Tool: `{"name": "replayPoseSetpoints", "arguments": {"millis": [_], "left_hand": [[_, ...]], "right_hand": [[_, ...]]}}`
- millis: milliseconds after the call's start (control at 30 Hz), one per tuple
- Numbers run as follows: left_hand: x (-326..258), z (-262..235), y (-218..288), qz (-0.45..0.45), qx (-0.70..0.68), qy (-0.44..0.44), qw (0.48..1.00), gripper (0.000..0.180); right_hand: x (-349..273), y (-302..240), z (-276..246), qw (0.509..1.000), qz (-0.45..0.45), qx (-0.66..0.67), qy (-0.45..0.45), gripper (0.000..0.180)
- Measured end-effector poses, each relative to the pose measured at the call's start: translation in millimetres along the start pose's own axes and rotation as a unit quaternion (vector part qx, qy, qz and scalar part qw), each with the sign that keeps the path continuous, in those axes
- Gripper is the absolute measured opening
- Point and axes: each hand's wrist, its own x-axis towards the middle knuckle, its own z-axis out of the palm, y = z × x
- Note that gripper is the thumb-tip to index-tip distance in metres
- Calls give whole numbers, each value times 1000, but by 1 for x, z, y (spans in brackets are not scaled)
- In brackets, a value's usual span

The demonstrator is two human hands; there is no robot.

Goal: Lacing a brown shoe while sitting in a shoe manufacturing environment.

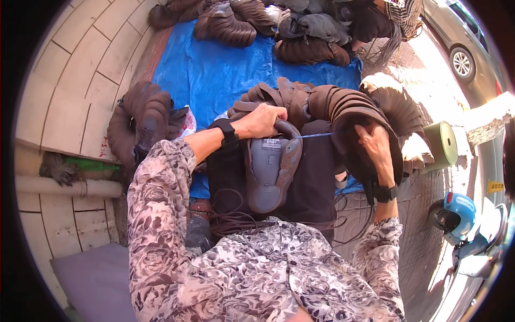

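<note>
A grey shoe sole with its upper (270, 166) lies sole-up on my lap, over a black cloth (314, 182). My left hand (261, 120) grips the toe end of the shoe, fingers curled over its rim. My right hand (374, 144) is closed on a blue thread (317, 135) that runs taut from the shoe's toe toward it. A curved stack of brown shoe uppers (343, 107) arches just behind both hands. Both wrists carry black bands.
More bundles of brown uppers lie on a blue tarp (214, 70), at the left (142, 121) and at the far edge (230, 21). A green thread spool (445, 142) stands at right, a blue scooter (461, 214) beyond it. A tiled wall is at left.
</note>
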Motion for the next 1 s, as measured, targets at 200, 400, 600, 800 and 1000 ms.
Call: {"name": "replayPoseSetpoints", "arguments": {"millis": [200,400,600,800,1000], "left_hand": [[9,0,-20,-40,-24,39,998,25],[24,-14,-26,-78,-3,25,997,24],[16,-3,-27,-90,-2,-8,996,33],[-11,-7,-2,-12,-48,180,982,34],[-63,-11,12,-131,28,154,979,24]], "right_hand": [[10,-6,14,998,56,24,5,41],[33,-1,3,997,28,75,-20,40],[16,4,15,996,45,71,6,42],[-4,7,10,999,35,-32,-12,39],[-41,-83,75,928,-373,-18,20,30]]}}
